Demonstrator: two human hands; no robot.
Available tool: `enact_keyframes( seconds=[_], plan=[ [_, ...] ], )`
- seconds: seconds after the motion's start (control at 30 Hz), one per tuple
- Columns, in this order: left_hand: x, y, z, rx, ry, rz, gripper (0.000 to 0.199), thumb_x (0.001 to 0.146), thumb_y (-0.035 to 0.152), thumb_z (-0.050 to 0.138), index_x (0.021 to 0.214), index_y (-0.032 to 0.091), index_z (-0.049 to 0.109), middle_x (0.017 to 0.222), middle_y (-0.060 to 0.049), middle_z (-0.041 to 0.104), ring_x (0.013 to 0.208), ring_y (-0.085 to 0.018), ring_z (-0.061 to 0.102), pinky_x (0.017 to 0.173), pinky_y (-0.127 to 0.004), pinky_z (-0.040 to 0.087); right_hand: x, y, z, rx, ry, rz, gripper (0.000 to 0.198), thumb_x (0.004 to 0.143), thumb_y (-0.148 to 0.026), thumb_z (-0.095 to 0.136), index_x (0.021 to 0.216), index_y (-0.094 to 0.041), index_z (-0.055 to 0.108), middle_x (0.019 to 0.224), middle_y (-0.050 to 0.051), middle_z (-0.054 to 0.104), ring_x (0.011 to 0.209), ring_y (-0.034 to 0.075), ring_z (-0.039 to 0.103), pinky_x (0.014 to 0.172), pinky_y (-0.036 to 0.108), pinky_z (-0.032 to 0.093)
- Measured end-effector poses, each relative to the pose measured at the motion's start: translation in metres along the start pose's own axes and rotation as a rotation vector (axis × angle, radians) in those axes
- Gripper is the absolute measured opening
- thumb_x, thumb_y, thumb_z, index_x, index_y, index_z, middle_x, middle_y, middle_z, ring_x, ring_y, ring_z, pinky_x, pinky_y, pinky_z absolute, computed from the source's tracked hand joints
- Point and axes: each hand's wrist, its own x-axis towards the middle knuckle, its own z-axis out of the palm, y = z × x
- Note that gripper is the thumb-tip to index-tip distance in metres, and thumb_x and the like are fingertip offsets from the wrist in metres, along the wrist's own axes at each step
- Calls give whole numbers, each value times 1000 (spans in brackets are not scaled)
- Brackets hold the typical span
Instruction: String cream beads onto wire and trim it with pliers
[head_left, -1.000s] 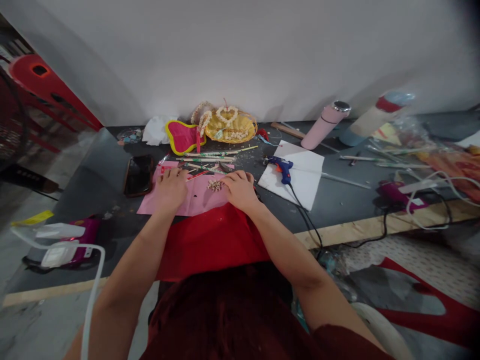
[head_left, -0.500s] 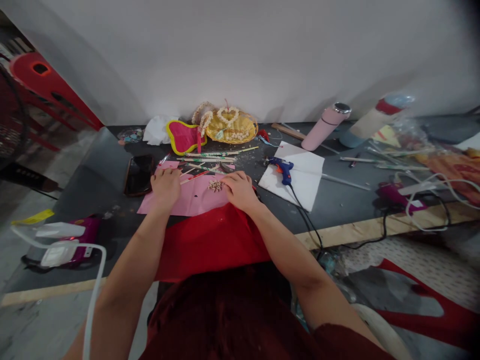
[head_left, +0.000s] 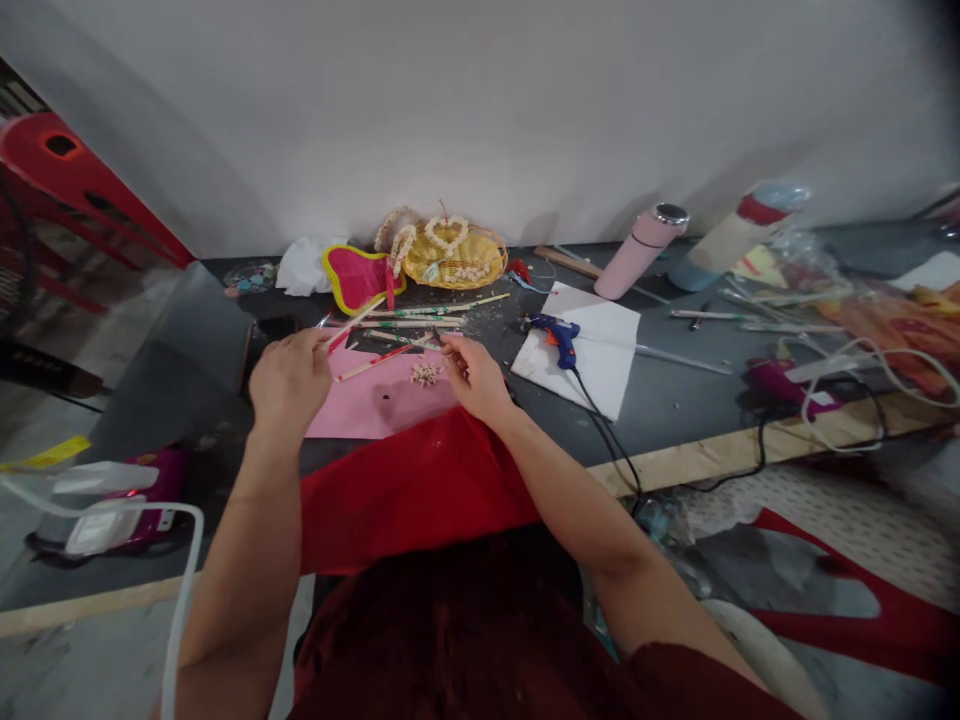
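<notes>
My left hand pinches a thin wooden chopstick, which slants up and away from the fingers over the pink sheet. At the right of that sheet, my right hand has its fingers curled around a small dark tool whose tip shows; its kind is mostly hidden. Just left of this hand lies a small heap of short cut pieces. More printed chopsticks lie beyond the sheet, and a red-marked chopstick crosses it. Red cloth covers the near edge.
A yellow basket with beaded strings and a pink, yellow-edged heart shape stand by the wall. To the right are a blue glue gun on white paper, its cord, and a pink flask. A phone lies left.
My left hand has lifted off the pink sheet, moved left and taken hold of a chopstick. My right hand has closed on the dark tool near the heap.
</notes>
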Motion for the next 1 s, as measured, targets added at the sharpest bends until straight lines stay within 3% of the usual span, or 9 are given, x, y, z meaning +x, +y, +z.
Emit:
enact_keyframes(
  seconds=[0.07,0.13,0.23,0.47,0.7,1.0],
  plan=[
    [-2,13,12,-185,48,128,31,90,22,39,110,21,62,102,-7,69,91,-22,62,79,-33,48,0,2,2,112,64,68,41,93,-30,46,132,-20,39,103,8,62,86,17,58,75,32,51],
    [-7,25,27,-262,20,283,29,91,26,40,106,19,64,100,-6,70,92,-21,62,83,-34,47,0,5,3,166,121,127,47,93,-37,45,136,-21,32,102,8,62,84,17,59,73,31,51],
    [-13,35,48,-284,-2,404,30,92,27,40,108,18,64,100,-7,70,93,-22,62,85,-36,46,1,9,2,187,151,173,45,94,-43,43,133,-22,36,101,9,61,85,17,60,74,33,52],
    [-18,39,57,-211,50,450,29,91,22,41,109,17,64,99,-9,69,92,-23,61,83,-38,47,1,4,-1,182,142,218,28,94,-41,41,101,-21,60,78,2,63,65,12,59,66,26,49],
    [-22,49,64,-148,110,502,30,93,34,44,111,20,63,105,-8,69,95,-25,61,83,-39,45,-3,-6,3,189,95,125,25,93,-34,44,102,-21,63,80,2,64,65,11,59,65,24,47],
    [-20,39,75,-151,105,467,32,91,18,40,113,19,63,106,-8,69,96,-24,60,87,-38,46,-1,-4,1,208,81,161,26,93,-35,43,106,-20,59,84,3,67,67,12,61,67,25,48]
  ],
)
